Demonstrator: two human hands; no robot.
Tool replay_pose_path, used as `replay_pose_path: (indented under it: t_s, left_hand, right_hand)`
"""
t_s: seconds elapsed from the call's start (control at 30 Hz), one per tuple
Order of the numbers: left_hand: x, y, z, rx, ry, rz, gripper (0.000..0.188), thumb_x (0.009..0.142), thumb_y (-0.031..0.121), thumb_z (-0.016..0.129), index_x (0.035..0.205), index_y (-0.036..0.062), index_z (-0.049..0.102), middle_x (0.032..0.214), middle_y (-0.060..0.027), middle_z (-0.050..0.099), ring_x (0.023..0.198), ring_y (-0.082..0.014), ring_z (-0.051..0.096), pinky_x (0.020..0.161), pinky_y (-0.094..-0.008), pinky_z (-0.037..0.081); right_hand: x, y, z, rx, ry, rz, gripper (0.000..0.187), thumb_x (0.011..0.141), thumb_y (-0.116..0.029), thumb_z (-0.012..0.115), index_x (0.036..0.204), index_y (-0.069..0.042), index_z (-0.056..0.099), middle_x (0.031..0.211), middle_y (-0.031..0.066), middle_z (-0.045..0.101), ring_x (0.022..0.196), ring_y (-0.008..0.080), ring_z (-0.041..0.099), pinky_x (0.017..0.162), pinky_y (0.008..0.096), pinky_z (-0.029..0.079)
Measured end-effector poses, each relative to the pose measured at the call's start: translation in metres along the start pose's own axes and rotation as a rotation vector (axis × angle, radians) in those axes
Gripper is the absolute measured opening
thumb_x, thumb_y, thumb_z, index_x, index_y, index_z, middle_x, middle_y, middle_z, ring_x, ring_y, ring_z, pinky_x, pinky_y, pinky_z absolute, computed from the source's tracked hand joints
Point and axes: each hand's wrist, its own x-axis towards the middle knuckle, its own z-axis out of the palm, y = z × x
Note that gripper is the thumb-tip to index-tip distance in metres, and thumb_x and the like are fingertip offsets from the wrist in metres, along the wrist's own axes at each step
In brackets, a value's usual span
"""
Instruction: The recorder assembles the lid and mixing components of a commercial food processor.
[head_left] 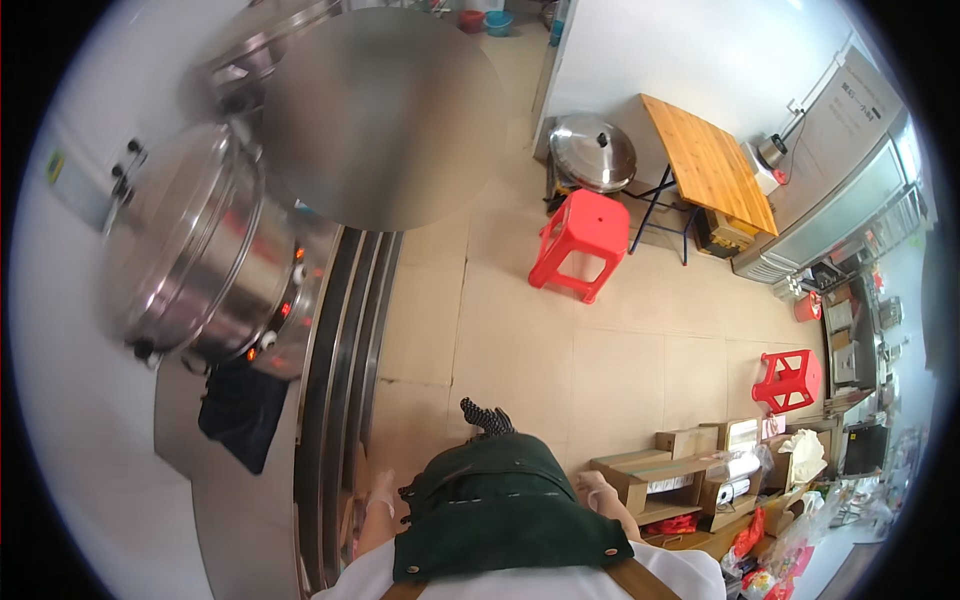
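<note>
Both my arms hang down beside the dark green apron that I wear over a white top. My left hand is low at the apron's left side, close to the dark rails of a steel counter. At the apron's right side is my right hand, with a light band at the wrist; the nearest things to it are cardboard boxes. No held object shows at either hand. Fingers are too small and foreshortened to make out.
Large steel steamer pots with lit red indicators stand at left, above a black cloth. Ahead are a red stool, a lidded steel pot and a wooden folding table. Another red stool stands right. A blurred disc hides the far left.
</note>
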Motion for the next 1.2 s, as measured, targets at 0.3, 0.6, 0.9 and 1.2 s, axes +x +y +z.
replay_pose_path:
  t_s: [0.3, 0.6, 0.9, 1.2]
  left_hand:
    - [0.1, 0.087, 0.061, 0.216, -0.29, 0.306, 0.031, 0.094, 0.024, 0.054, 0.098, -0.0039, 0.065, 0.091, -0.0116, 0.063, 0.082, -0.0214, 0.059, 0.075, -0.0374, 0.046]
    - [0.2, 0.313, 0.117, 0.09, -0.456, 0.106, 0.05, 0.093, 0.036, 0.054, 0.131, 0.0034, 0.051, 0.131, -0.0134, 0.051, 0.117, -0.0255, 0.048, 0.093, -0.0381, 0.041]
    - [0.267, 0.719, 0.24, 0.263, -0.227, 0.442, 0.044, 0.09, 0.028, 0.05, 0.121, -0.0013, 0.059, 0.115, -0.0172, 0.065, 0.111, -0.0265, 0.058, 0.095, -0.0376, 0.043]
    - [0.327, 0.966, 0.331, 0.129, -0.216, 0.415, 0.045, 0.09, 0.03, 0.057, 0.121, -0.0018, 0.062, 0.122, -0.0162, 0.064, 0.117, -0.0267, 0.057, 0.097, -0.0379, 0.042]
  right_hand:
    - [0.117, -0.339, -0.083, 0.083, 0.129, -0.515, 0.033, 0.085, -0.023, 0.054, 0.1, 0.002, 0.068, 0.087, 0.0083, 0.068, 0.078, 0.0189, 0.061, 0.07, 0.0324, 0.049]
    - [0.166, -0.517, -0.131, 0.046, -0.018, -0.426, 0.03, 0.087, -0.025, 0.055, 0.097, 0.001, 0.066, 0.092, 0.0097, 0.069, 0.077, 0.0189, 0.064, 0.071, 0.0321, 0.05]
    - [0.167, -0.621, -0.219, 0.166, 0.044, 0.029, 0.03, 0.089, -0.025, 0.052, 0.1, -0.001, 0.066, 0.099, 0.0174, 0.07, 0.086, 0.024, 0.068, 0.074, 0.0419, 0.05]
    - [0.201, -0.913, -0.321, 0.241, 0.034, -0.075, 0.032, 0.085, -0.02, 0.054, 0.099, 0.006, 0.065, 0.095, 0.0202, 0.069, 0.082, 0.0271, 0.069, 0.067, 0.0388, 0.054]
